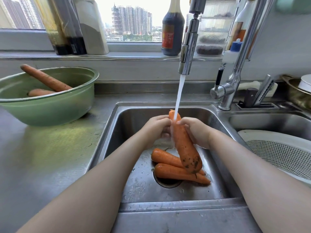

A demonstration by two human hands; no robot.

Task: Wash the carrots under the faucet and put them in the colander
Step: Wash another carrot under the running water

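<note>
Both the left hand (155, 126) and the right hand (196, 130) are gripping a stiff, wet, probably slippery carrot (185, 147) by its thinner upper end, fingers curled round it, under the faucet (187, 52) over the sink (111, 125).

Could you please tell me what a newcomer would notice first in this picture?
The eye goes first to the large carrot, muddy at its lower end, gripped by the left hand and right hand under the running faucet above the sink. Next come two wet carrots lying over the drain below it, and the green basin on the counter at left, holding two more carrots.
</note>
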